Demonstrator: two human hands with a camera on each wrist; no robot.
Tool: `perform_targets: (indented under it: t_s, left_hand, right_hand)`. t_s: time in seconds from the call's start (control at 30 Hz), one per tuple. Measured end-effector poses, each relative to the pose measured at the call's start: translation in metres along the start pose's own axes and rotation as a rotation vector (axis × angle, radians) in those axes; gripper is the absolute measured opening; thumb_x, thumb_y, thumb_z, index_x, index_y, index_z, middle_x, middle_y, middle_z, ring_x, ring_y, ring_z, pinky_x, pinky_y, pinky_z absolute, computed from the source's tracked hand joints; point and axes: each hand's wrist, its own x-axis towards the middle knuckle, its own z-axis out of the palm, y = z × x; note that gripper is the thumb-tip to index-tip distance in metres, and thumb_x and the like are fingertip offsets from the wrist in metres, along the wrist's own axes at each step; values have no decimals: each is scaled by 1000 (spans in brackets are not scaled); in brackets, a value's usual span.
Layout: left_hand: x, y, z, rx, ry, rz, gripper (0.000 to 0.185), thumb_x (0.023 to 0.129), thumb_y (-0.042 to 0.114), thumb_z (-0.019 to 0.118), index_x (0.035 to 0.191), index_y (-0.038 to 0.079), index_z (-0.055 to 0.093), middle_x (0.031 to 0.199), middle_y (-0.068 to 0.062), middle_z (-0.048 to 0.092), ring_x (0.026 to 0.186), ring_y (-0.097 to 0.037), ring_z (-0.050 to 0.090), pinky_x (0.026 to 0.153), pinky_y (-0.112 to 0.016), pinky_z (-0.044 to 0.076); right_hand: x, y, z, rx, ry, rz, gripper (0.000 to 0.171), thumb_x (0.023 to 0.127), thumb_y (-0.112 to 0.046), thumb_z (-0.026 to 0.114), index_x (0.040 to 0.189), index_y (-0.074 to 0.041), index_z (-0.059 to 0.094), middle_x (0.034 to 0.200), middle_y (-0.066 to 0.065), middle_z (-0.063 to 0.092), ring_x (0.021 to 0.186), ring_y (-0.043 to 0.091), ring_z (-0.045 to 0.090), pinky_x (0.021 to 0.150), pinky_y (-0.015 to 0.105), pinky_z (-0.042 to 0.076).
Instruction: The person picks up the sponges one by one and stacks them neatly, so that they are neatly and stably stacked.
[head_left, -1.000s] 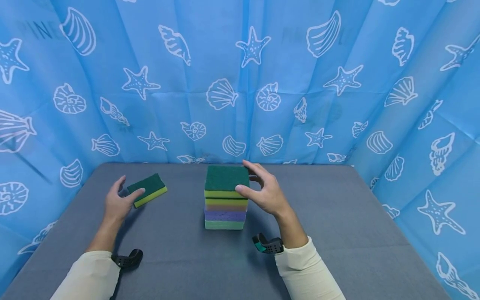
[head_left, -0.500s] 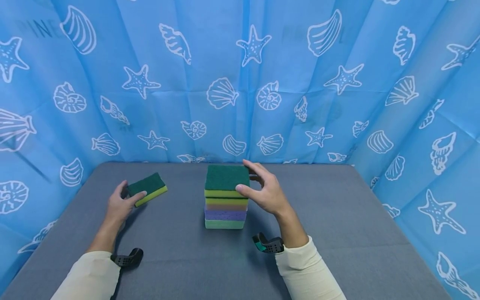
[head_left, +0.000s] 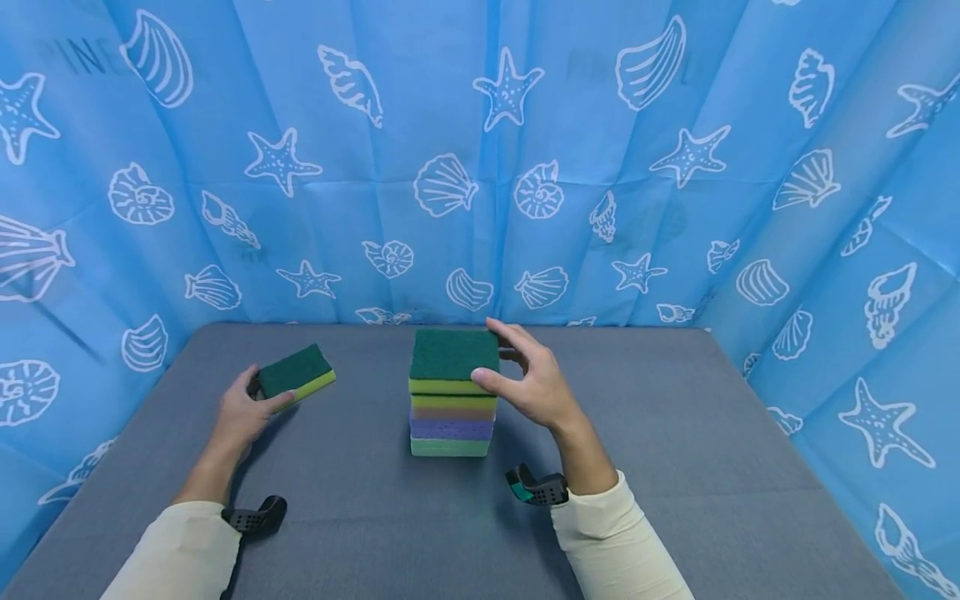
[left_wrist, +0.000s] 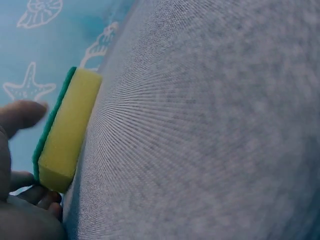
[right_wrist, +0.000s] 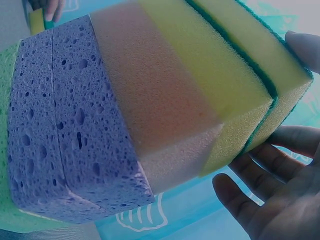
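Near the middle of the table stands an upright stack of sponges (head_left: 452, 427): light green lowest, then purple, pink and yellow layers. The top sponge (head_left: 454, 354) is yellow with a dark green scouring face upward. My right hand (head_left: 536, 383) holds this top sponge by its right end, thumb at the near side and fingers at the far side. At the left, another yellow-and-green sponge (head_left: 298, 371) lies flat on the table. My left hand (head_left: 243, 410) is around its left end; in the left wrist view, fingers are close against the end, while a small gap shows beside the thumb (left_wrist: 22, 115).
A grey cloth-covered table (head_left: 360, 517) reaches back to a blue curtain (head_left: 480, 125) printed with white shells and starfish. Black bands sit on both wrists, the left band (head_left: 255, 517) and the right band (head_left: 538, 485).
My left hand has moved slightly right and closer around the left sponge, its thumb lowering to the near side. The right hand and the stack have not visibly moved.
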Motion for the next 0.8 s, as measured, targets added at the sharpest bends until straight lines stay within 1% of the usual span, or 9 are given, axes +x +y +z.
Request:
perform_targets:
  t_s: [0.13, 0.33, 0.43, 0.63, 0.8]
  left_hand:
    - [1, -1, 2, 36, 9, 14, 90, 90, 15, 67, 151, -8, 5, 149, -37, 15, 133, -50, 24, 104, -55, 29]
    - [0, 1, 5, 24, 32, 16, 84, 91, 5, 64, 150, -9, 6, 148, -37, 19, 134, -48, 24, 105, -51, 29]
    - [0, 1, 5, 22, 41, 11, 83, 91, 6, 64, 150, -9, 7, 148, -37, 19, 134, -49, 24, 105, -52, 29]
    - [-2, 0, 6, 30, 86, -26, 83, 91, 11, 66, 151, -6, 12, 146, -36, 26, 132, -48, 29, 103, -55, 31]
    - [-6, 2, 3, 21, 92, -21, 83, 90, 14, 67, 151, -6, 14, 144, -37, 29, 132, -47, 31, 103, -53, 32]
  right_hand:
    - [0, 0, 0, -2, -2, 0, 62, 89, -12, 67, 139, 13, 40, 126, 30, 50, 111, 44, 50, 93, 58, 40]
    - [0, 0, -1, -3, -4, -4, 62, 88, -10, 67, 139, 13, 40, 125, 30, 50, 111, 44, 50, 93, 59, 40]
    - [0, 0, -1, -1, -4, -6, 62, 88, -10, 67, 139, 13, 40, 125, 30, 50, 111, 45, 50, 93, 59, 40]
    - [0, 0, -1, -6, -9, 4, 61, 87, -7, 67, 139, 13, 41, 126, 30, 50, 111, 44, 50, 94, 58, 40]
    - [0, 0, -2, -8, -7, -1, 61, 87, -7, 67, 139, 12, 41, 125, 30, 51, 111, 42, 50, 94, 56, 40]
